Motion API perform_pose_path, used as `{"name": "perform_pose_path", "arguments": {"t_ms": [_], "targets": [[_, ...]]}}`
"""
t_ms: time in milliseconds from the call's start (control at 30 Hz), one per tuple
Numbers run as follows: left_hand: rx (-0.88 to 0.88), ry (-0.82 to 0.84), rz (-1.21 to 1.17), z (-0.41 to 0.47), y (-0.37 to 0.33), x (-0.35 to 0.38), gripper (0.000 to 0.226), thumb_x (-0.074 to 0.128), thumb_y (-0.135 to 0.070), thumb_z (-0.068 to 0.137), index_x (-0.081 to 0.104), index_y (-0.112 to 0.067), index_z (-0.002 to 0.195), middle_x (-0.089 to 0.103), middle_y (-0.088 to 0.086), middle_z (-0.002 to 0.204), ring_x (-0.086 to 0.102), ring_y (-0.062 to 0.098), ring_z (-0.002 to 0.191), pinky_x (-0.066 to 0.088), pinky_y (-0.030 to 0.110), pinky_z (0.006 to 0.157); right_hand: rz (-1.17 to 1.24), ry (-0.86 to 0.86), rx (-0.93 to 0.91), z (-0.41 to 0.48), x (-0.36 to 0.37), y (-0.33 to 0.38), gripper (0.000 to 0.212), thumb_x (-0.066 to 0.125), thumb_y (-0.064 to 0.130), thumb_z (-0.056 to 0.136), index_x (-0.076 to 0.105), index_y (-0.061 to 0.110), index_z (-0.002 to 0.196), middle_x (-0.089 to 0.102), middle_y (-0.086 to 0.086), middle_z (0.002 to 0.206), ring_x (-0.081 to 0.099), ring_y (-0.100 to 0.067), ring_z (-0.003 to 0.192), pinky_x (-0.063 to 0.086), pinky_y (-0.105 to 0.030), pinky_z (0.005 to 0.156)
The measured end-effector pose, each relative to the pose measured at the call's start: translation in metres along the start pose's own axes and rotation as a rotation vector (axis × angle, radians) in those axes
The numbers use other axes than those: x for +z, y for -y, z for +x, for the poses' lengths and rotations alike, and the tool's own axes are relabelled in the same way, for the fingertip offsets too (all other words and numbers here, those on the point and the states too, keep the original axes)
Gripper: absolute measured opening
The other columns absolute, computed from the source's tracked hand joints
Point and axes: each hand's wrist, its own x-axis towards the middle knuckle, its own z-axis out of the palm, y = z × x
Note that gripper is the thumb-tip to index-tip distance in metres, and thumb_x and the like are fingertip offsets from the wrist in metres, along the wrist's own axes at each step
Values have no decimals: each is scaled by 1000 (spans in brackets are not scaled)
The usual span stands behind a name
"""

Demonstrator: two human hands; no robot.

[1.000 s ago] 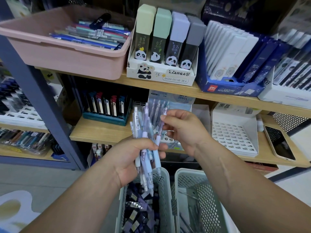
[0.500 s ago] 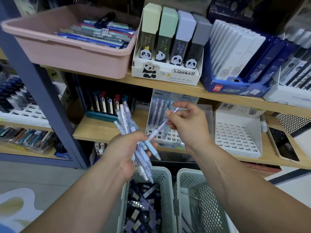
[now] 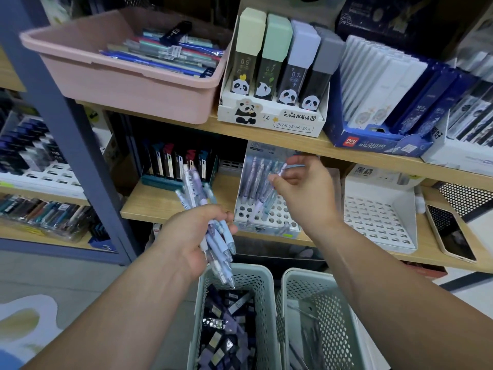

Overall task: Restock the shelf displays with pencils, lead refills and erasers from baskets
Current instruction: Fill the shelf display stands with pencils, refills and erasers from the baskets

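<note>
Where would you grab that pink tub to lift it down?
Probably the pink tub by its front rim, coming from the front: the rim flares into a lip for fingers, and the panda box crowds its right side.

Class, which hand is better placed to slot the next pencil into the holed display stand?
Right. The right hand pinches one pencil, its tip at the holed display stand; the left hand is full, gripping the bundle beside it.
</note>
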Motion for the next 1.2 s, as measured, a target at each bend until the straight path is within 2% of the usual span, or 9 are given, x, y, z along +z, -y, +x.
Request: {"name": "perform_pose_path", "arguments": {"t_ms": [67, 167, 300, 433, 533, 767, 900, 1100, 1200], "targets": [[-10, 25, 11, -2, -2, -1, 8, 61, -1, 90, 66, -8, 93, 73, 3, 69, 70, 15, 56, 50, 29, 61, -80, 42, -100, 1, 6, 2, 32, 81, 18, 85, 56, 26, 102, 64, 7, 77, 62, 0, 68, 53, -23, 70], [-12, 29, 3, -2, -4, -2, 9, 61, 0, 91, 65, -8, 90, 71, 3, 68, 70, 14, 54, 49, 30, 61, -174, 75, -243, 3, 16, 4, 33, 80, 15, 85, 54, 27, 101, 60, 10, 78, 58, -2, 67, 52, -20, 70], [-3, 12, -27, 0, -5, -5, 14, 60, -1, 90, 63, -10, 80, 70, 3, 68, 69, 14, 56, 53, 28, 56, -211, 97, -314, 6, 27, 4, 32, 79, 13, 86, 54, 28, 98, 62, 9, 82, 62, -6, 74, 57, -29, 78], [8, 5, -32, 0, -5, -6, 16, 62, -1, 89, 63, -9, 75, 70, 3, 66, 68, 16, 64, 50, 30, 62, -290, 106, -369, 8, 35, -4, 28, 79, 14, 85, 56, 24, 98, 56, 17, 74, 58, -2, 68, 57, -36, 75], [5, 1, -35, 1, -6, -6, 16, 62, -1, 88, 63, -9, 75, 70, 3, 65, 68, 17, 66, 50, 30, 63, -342, 113, -409, 9, 36, -10, 25, 79, 13, 85, 60, 18, 100, 54, 20, 73, 58, -10, 68, 57, -42, 74], [-3, 16, -29, -4, -7, -2, 11, 64, 1, 86, 66, -6, 77, 71, 5, 66, 70, 16, 58, 53, 31, 64, -488, 94, -613, 11, 36, -17, 21, 83, 8, 74, 70, 9, 91, 64, -5, 85, 62, -23, 72, 57, -41, 69], [0, 106, 12, -10, -7, -1, 15, 64, 1, 86, 69, -6, 98, 74, 4, 73, 71, 16, 60, 51, 29, 61, -535, 99, -614, 12, 37, -16, 22, 84, 7, 71, 71, 9, 89, 65, -6, 85, 63, -25, 73, 56, -39, 68], [6, 252, 107, -18, -7, 1, 20, 64, -3, 86, 72, -11, 102, 74, 3, 82, 70, 15, 63, 50, 28, 62, -759, 192, -577, 22, 38, -1, 11, 75, 17, 82, 71, 9, 88, 63, -8, 88, 62, -28, 81, 42, -31, 67], [12, 255, 139, -19, -7, 1, 21, 66, -3, 85, 73, -13, 101, 75, 2, 81, 70, 15, 62, 52, 25, 58, -576, 86, -559, 14, 34, 7, 7, 72, 18, 87, 73, 13, 92, 64, -2, 82, 60, -21, 75, 50, -34, 68]]}}
